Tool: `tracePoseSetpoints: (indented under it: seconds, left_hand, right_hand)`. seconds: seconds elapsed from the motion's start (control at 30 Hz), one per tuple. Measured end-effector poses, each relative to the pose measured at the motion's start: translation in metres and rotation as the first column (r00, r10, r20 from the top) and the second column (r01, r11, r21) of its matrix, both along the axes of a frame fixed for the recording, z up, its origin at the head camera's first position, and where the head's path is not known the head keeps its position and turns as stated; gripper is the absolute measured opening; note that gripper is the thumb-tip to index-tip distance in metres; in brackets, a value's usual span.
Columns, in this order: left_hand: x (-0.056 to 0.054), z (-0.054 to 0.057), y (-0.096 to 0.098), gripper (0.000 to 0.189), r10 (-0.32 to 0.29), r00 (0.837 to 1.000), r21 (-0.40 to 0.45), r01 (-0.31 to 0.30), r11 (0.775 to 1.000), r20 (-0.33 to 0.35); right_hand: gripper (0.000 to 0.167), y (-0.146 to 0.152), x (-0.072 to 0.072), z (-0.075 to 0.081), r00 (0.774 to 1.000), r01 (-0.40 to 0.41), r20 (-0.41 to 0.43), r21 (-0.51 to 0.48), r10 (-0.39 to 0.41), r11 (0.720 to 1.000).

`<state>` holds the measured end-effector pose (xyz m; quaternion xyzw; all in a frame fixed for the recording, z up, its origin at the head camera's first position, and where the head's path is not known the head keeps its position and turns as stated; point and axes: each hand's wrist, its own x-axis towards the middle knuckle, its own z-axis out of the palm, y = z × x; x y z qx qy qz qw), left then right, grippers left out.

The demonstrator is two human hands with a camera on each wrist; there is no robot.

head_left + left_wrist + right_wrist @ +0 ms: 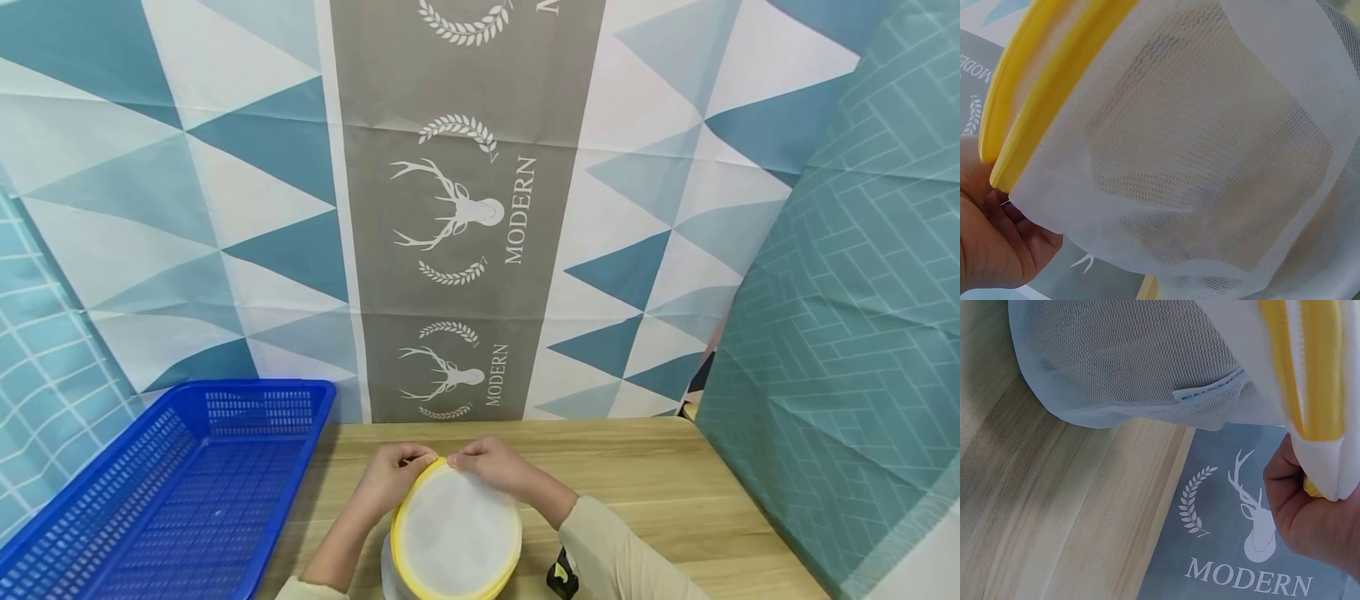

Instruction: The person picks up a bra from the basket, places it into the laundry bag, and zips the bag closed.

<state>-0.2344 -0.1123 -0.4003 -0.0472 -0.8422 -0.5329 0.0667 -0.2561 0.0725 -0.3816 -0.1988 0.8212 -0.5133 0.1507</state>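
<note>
A round white mesh laundry bag [459,533] with yellow trim stands tilted at the front of the table, its pale flat top facing me. My left hand [393,479] pinches the yellow edge at the bag's far side. Just right of it, my right hand [495,467] pinches the same edge. In the left wrist view, two yellow bands [1054,94] run down to the left hand's fingers, with the mesh side hanging beside them. A zipper [1297,356] runs between yellow strips in the right wrist view, above the curled right fingers. A small white tag [1210,386] lies on the mesh.
To the left stands a blue plastic basket [296,479] with slotted walls. A small black object with a yellow-green mark [562,575] sits by the right sleeve, partly covered by it. Behind the wooden table [637,467] hangs a patterned cloth [465,287]; a green cloth [847,333] hangs at right.
</note>
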Motion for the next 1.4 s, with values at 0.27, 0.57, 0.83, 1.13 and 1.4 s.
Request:
tracePoseSetpoints:
  seconds: [0.27, 0.57, 0.83, 1.13, 1.4]
  left_hand:
    - [0.0, -0.001, 0.001, 0.011, 0.006, 1.0, -0.002, -0.006, 1.0, 0.009]
    - [0.0, 0.001, 0.003, 0.012, -0.005, 1.0, 0.006, 0.005, 1.0, 0.03]
    - [0.002, 0.004, 0.0, 0.014, -0.046, 0.998, 0.035, 0.044, 0.998, 0.043]
    - [0.002, 0.012, 0.0, 0.015, -0.046, 0.996, 0.041, 0.043, 0.998, 0.074]
    - [0.006, 0.02, 0.0, 0.016, -0.037, 0.996, 0.031, 0.035, 0.999, 0.087]
  right_hand:
    - [0.028, 0.0, 0.0, 0.0, 0.999, 0.043, 0.004, 0.014, -0.043, 0.999]
    - [0.028, -0.001, -0.001, 0.001, 1.0, 0.013, -0.019, 0.042, -0.012, 0.999]
    - [0.024, -0.002, 0.0, 0.001, 1.0, -0.015, -0.027, 0.045, 0.016, 0.999]
    - [0.023, -0.002, 0.001, 0.007, 0.999, 0.01, -0.042, 0.056, -0.008, 0.998]
    - [0.024, -0.001, 0.002, 0.011, 0.999, 0.004, -0.034, 0.056, -0.002, 0.998]
